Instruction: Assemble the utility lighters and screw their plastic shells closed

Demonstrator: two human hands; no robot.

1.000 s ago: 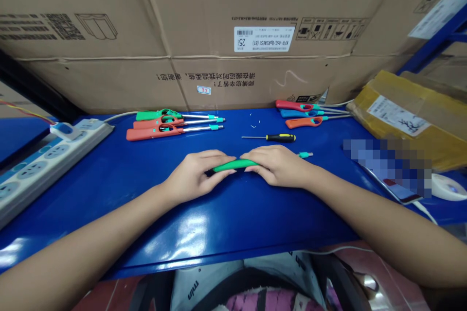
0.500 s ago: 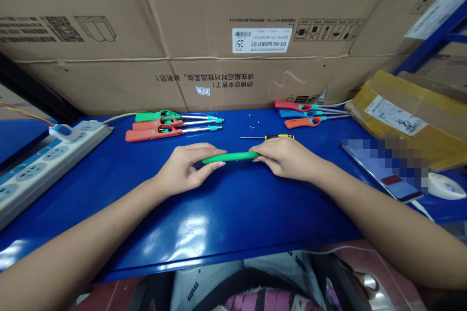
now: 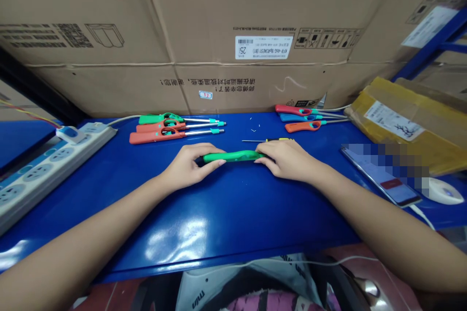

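My left hand (image 3: pixel 189 164) pinches the left end of a green lighter handle (image 3: pixel 233 156) between thumb and fingers. The other end is gripped by my right hand (image 3: pixel 286 159), also closed. Level above the blue table, the handle lies crosswise; no metal tube shows on it, and both its ends are partly covered by my fingers. Just behind my right hand is a screwdriver (image 3: pixel 270 140) with a black and yellow handle. Farther left lie a green long-necked lighter (image 3: pixel 155 119) and two orange-red ones (image 3: pixel 155 138) with metal tubes.
Red (image 3: pixel 292 109), blue (image 3: pixel 296 118) and orange (image 3: pixel 301 127) lighters lie at the back right by a yellow-taped parcel (image 3: pixel 430 116). A phone (image 3: pixel 375 170) and white mouse (image 3: pixel 443 191) are at right. A power strip (image 3: pixel 51 167) runs along the left; a large carton (image 3: pixel 204 19) stands behind.
The green handle has rolled in my hands, so more of its broad side shows. Both hands keep their hold at nearly the same place. The view has tilted up slightly.
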